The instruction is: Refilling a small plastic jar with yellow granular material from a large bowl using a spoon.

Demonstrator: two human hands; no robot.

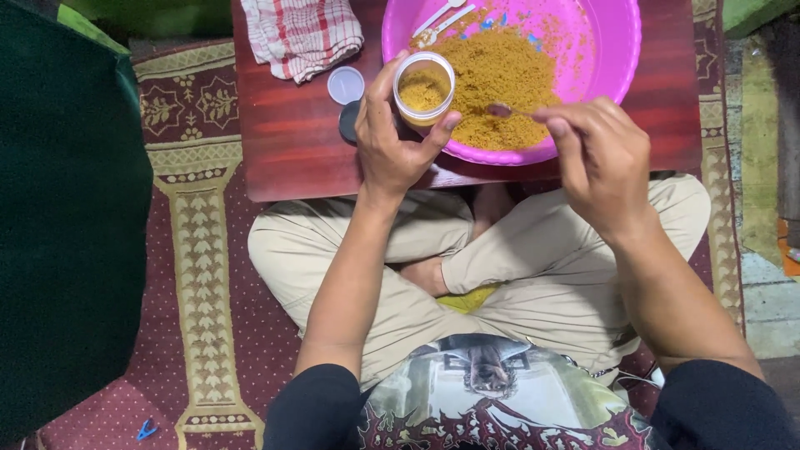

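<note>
A patterned red rug [200, 275] covers the floor, with a dark green cushion [67, 217] filling the 9 o'clock side. The person sits cross-legged at 6 o'clock in beige trousers [533, 250], before a low red-brown table [283, 142] that spans the top of the view.

On the table, at 1 o'clock, sits a pink bowl [617, 50], well filled with golden-yellow crumbs [500, 75]. Two white plastic spoons [442, 21] lie in the bowl at its 11 o'clock edge. A red-and-white checked cloth [300, 33] lies crumpled at the table's 11 o'clock corner.

The left hand [392, 142] is clamped around a small clear jar [423, 87], thumb on one side and fingers on the other, holding it upright over the bowl's 8 o'clock rim. The jar is partly filled with the same crumbs. The right hand [600, 158], near the left but apart from it, is pinched shut on the handle of a metal spoon [504, 109], whose bowl points towards 9 o'clock and hovers just beside the jar, over the crumbs.

At 9 o'clock of the jar, a white lid [345, 84] lies on the table, with a dark lid [349, 122] just beside it at 6 o'clock, partly hidden by the left hand. A small blue clip [147, 430] lies on the rug at 7 o'clock.
</note>
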